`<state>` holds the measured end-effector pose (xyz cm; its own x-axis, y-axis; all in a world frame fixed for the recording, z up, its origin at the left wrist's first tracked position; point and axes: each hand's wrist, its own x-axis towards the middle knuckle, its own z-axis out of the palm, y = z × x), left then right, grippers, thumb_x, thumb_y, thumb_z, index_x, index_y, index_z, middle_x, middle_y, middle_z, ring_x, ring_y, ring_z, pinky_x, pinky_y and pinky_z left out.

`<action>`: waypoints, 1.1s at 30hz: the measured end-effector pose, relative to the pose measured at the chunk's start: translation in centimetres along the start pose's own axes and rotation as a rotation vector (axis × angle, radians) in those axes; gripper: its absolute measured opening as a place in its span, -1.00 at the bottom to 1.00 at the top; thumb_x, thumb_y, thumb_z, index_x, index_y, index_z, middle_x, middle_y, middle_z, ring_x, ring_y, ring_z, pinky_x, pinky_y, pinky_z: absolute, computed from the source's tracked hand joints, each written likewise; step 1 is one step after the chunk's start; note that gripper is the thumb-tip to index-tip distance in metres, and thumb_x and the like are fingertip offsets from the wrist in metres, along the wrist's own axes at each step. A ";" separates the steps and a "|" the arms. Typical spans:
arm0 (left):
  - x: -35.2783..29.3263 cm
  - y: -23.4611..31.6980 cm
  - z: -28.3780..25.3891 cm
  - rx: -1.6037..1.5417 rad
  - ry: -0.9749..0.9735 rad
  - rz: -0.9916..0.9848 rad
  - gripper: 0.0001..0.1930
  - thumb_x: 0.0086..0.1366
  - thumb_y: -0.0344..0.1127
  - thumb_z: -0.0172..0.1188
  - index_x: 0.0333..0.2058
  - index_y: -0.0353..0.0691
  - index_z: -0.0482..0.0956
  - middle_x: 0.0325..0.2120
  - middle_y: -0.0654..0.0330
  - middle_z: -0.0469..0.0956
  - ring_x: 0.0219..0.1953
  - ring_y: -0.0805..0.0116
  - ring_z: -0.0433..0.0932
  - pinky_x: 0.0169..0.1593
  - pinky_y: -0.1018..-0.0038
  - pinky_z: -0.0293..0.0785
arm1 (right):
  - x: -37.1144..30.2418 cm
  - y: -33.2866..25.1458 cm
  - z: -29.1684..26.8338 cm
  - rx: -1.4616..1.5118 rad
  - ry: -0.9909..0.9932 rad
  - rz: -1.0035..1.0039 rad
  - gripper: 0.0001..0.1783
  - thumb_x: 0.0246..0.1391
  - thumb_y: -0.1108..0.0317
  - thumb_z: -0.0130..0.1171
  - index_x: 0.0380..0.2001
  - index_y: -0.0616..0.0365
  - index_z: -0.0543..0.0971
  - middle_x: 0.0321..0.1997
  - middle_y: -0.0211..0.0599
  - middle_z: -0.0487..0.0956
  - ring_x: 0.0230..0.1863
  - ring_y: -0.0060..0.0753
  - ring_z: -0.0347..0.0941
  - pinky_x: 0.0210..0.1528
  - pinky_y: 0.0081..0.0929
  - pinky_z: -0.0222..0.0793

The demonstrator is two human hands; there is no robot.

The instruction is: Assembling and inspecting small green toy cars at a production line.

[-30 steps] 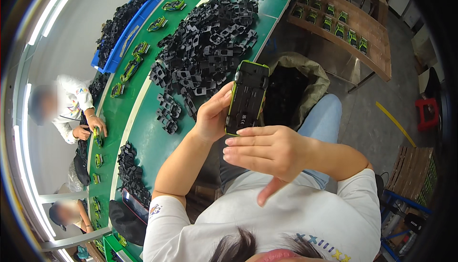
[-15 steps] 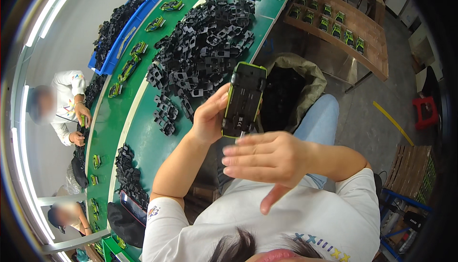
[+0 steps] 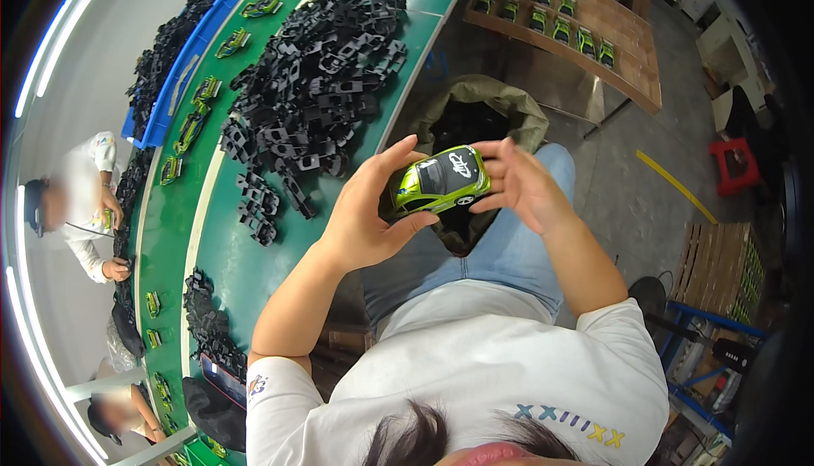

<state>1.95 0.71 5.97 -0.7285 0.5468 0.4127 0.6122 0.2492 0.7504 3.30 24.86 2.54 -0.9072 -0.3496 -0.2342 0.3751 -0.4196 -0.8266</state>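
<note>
Head view: green toy car (image 3: pixel 443 179), roof up, between the person's two hands (image 3: pixel 354 218).

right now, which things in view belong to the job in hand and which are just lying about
Likely the job:
green toy car, between left hand and right hand
heaped black plastic parts on the bench
other green cars on the green strip

Seemingly just lying about:
phone
black cap-like item beside it
red stool

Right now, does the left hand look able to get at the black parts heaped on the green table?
Probably not straight away: the left hand is around a green toy car, though nothing visible seems to block its way to the black parts.
</note>
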 end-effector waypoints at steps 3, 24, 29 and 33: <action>0.1 0.6 0.4 0.239 -0.065 0.093 -0.20 -0.15 -0.35 0.44 0.14 -0.28 0.30 -0.05 0.06 0.49 -0.05 0.07 0.47 0.02 0.29 0.40 | -0.5 0.7 1.3 0.048 -0.077 0.002 -0.42 0.15 0.03 0.13 0.04 0.30 0.37 -0.16 -0.14 0.56 -0.19 -0.38 0.57 -0.21 -0.50 0.56; 0.2 1.7 -0.4 0.233 -0.060 0.041 -0.29 -0.27 -0.51 0.42 -0.03 -0.24 0.37 -0.09 0.09 0.41 -0.13 0.08 0.51 -0.14 0.34 0.52 | -3.2 2.4 0.4 -0.090 -0.003 -0.340 -0.35 0.00 0.25 0.30 0.09 0.41 0.35 -0.05 -0.17 0.55 -0.03 -0.47 0.48 0.06 -0.56 0.34; -0.1 1.1 -0.1 0.251 -0.032 0.164 -0.25 -0.32 -0.57 0.40 -0.02 -0.23 0.35 -0.07 0.07 0.42 -0.14 0.10 0.51 -0.15 0.34 0.51 | -3.6 2.7 0.3 -0.053 -0.052 -0.459 -0.38 -0.03 0.40 0.34 0.10 0.34 0.36 -0.05 -0.24 0.54 -0.05 -0.55 0.46 0.03 -0.64 0.36; 0.0 0.8 0.1 0.248 -0.028 0.195 -0.26 -0.35 -0.55 0.40 -0.05 -0.28 0.33 -0.12 0.06 0.45 -0.15 0.09 0.51 -0.14 0.32 0.49 | -3.9 2.8 0.1 -0.057 -0.081 -0.487 -0.37 -0.06 0.47 0.34 0.10 0.35 0.34 -0.02 -0.20 0.51 0.00 -0.51 0.45 0.07 -0.61 0.36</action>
<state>2.53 0.97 6.53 -0.5834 0.6246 0.5191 0.7982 0.3228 0.5086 7.91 24.97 1.19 -0.9558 -0.1893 0.2250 -0.1019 -0.5047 -0.8572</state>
